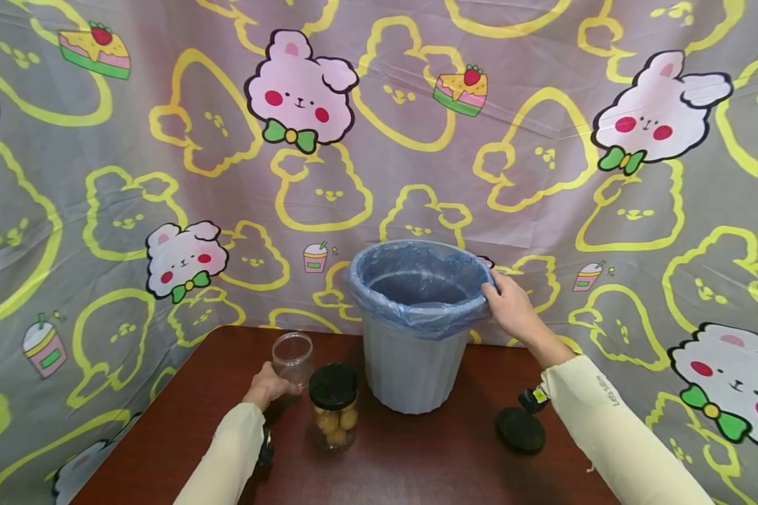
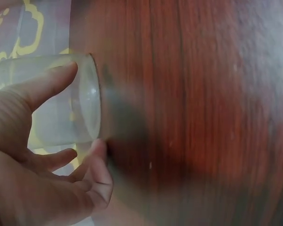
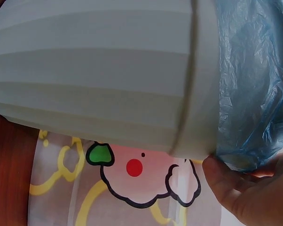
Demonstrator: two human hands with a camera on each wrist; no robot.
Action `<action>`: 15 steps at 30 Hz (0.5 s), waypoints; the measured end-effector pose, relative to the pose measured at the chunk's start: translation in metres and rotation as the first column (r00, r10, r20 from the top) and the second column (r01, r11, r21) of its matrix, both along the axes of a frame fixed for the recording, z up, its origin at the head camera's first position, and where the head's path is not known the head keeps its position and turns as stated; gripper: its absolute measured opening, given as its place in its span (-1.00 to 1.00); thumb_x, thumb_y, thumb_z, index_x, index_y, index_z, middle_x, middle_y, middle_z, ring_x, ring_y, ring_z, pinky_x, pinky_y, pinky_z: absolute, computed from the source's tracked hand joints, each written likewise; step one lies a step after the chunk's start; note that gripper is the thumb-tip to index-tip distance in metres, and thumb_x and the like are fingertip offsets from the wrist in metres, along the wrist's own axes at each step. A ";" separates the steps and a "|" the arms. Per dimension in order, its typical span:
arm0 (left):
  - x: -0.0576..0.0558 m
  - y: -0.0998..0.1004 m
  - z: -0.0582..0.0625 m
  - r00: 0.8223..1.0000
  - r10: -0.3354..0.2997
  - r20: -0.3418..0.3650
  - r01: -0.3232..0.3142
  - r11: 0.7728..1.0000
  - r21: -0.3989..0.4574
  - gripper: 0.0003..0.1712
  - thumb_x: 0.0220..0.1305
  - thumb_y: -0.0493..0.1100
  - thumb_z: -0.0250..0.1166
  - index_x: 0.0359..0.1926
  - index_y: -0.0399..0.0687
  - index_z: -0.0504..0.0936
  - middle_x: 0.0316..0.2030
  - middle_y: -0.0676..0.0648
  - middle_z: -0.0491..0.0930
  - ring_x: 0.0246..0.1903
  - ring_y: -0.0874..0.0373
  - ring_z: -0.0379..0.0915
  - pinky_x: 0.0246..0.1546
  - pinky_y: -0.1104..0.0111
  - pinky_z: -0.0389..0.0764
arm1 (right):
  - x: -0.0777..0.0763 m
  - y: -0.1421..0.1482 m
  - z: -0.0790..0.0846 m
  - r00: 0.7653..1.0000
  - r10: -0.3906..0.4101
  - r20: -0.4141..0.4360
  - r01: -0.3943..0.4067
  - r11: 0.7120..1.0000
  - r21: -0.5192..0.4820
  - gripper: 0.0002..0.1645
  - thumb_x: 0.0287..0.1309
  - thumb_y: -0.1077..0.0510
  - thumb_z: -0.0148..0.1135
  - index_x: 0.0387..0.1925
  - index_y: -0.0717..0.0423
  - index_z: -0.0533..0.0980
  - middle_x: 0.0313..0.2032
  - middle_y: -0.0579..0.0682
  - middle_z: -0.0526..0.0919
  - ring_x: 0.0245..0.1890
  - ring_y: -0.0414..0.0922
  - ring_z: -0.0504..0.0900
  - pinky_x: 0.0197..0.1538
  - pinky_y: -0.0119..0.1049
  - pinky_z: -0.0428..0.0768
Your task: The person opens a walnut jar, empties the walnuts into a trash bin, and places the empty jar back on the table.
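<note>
On the left of the table, my left hand [image 1: 270,386] holds a clear, open-topped plastic jar [image 1: 293,354] low on its side. The left wrist view has the thumb [image 2: 57,84] along one side of this jar and the curled fingers at the other, close to its base. My right hand [image 1: 512,307] grips the rim of a grey trash can [image 1: 410,368], thumb outside, over the blue plastic bag [image 1: 417,319] that lines it. The can leans slightly, its inside bottom hidden. Between can and clear jar stands a black-lidded jar [image 1: 335,424] of round yellow-brown things.
A loose round black lid [image 1: 521,430] lies on the brown wooden table [image 1: 442,463], beneath my right forearm. Behind the table hangs a patterned cloth [image 1: 227,189], close to the can's back.
</note>
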State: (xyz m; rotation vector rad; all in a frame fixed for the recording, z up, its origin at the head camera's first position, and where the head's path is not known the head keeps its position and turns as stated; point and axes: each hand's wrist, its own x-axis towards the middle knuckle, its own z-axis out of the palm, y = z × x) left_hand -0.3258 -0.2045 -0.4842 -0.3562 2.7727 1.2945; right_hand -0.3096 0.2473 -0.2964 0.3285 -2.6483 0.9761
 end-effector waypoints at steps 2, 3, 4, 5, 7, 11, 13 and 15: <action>0.001 -0.002 0.002 1.000 -0.023 0.001 0.023 1.000 0.003 0.07 -0.19 -0.16 0.53 0.22 -0.53 0.08 0.12 -0.54 0.26 0.09 -0.39 0.23 0.10 -0.12 0.30 | 0.000 0.000 0.001 1.000 -0.001 0.012 0.001 1.000 -0.005 -0.30 0.41 0.03 -0.27 0.40 0.37 -0.04 0.34 0.39 0.07 0.34 0.27 0.03 0.29 0.14 0.06; 0.002 -0.004 0.002 0.999 -0.034 0.004 0.034 0.999 0.002 0.06 -0.18 -0.17 0.52 0.22 -0.53 0.09 0.12 -0.53 0.26 0.09 -0.39 0.23 0.10 -0.12 0.29 | 0.000 0.000 0.001 1.000 -0.002 0.014 0.002 1.000 -0.008 -0.30 0.41 0.03 -0.27 0.40 0.37 -0.04 0.34 0.39 0.07 0.34 0.27 0.03 0.29 0.14 0.06; 0.003 -0.005 0.004 0.999 -0.045 0.005 0.045 0.999 0.004 0.04 -0.17 -0.18 0.52 0.21 -0.54 0.10 0.11 -0.52 0.27 0.08 -0.38 0.24 0.11 -0.12 0.29 | 0.000 0.000 0.001 1.000 -0.002 0.020 0.002 1.000 -0.010 -0.30 0.41 0.02 -0.27 0.40 0.37 -0.05 0.35 0.39 0.06 0.34 0.26 0.02 0.29 0.15 0.06; 0.003 -0.005 0.004 0.998 -0.055 0.004 0.055 0.998 0.002 0.01 -0.17 -0.18 0.52 0.20 -0.54 0.13 0.09 -0.51 0.30 0.07 -0.37 0.26 0.10 -0.11 0.29 | 0.000 0.000 0.001 1.000 -0.005 0.018 0.005 1.000 -0.009 -0.30 0.41 0.02 -0.27 0.40 0.36 -0.04 0.35 0.38 0.07 0.34 0.26 0.02 0.29 0.14 0.06; 0.005 -0.007 0.006 0.997 -0.076 0.008 0.076 0.997 -0.013 -0.07 -0.16 -0.19 0.51 0.16 -0.54 0.21 0.04 -0.47 0.37 0.04 -0.34 0.32 0.09 -0.10 0.31 | 0.000 0.001 0.001 1.000 -0.008 0.022 0.008 1.000 -0.007 -0.29 0.41 0.01 -0.27 0.41 0.35 -0.05 0.35 0.37 0.06 0.35 0.26 0.02 0.29 0.14 0.06; 0.009 -0.009 0.010 0.991 -0.130 0.005 0.130 0.989 -0.070 -0.25 -0.15 -0.16 0.50 0.00 -0.53 0.40 -0.14 -0.36 0.52 -0.08 -0.26 0.43 0.01 -0.06 0.40 | -0.001 0.002 0.001 1.000 -0.003 0.024 0.003 1.000 0.001 -0.29 0.41 -0.01 -0.26 0.41 0.34 -0.04 0.35 0.36 0.06 0.35 0.26 0.02 0.29 0.15 0.06; 0.013 -0.010 0.012 0.988 -0.157 0.005 0.156 0.982 -0.103 -0.33 -0.14 -0.14 0.49 -0.07 -0.52 0.46 -0.21 -0.30 0.56 -0.13 -0.22 0.47 -0.04 -0.04 0.43 | -0.001 0.002 0.001 1.000 0.002 0.026 -0.002 1.000 0.003 -0.29 0.42 -0.01 -0.26 0.41 0.34 -0.04 0.35 0.37 0.06 0.35 0.27 0.02 0.29 0.15 0.06; 0.017 -0.012 0.013 0.985 -0.172 0.004 0.171 0.976 -0.134 -0.37 -0.14 -0.12 0.49 -0.12 -0.49 0.50 -0.26 -0.25 0.57 -0.16 -0.19 0.48 -0.08 -0.02 0.46 | -0.001 0.002 0.001 1.000 0.003 0.023 -0.004 1.000 0.007 -0.29 0.42 -0.01 -0.26 0.40 0.36 -0.03 0.35 0.38 0.06 0.34 0.27 0.02 0.29 0.15 0.06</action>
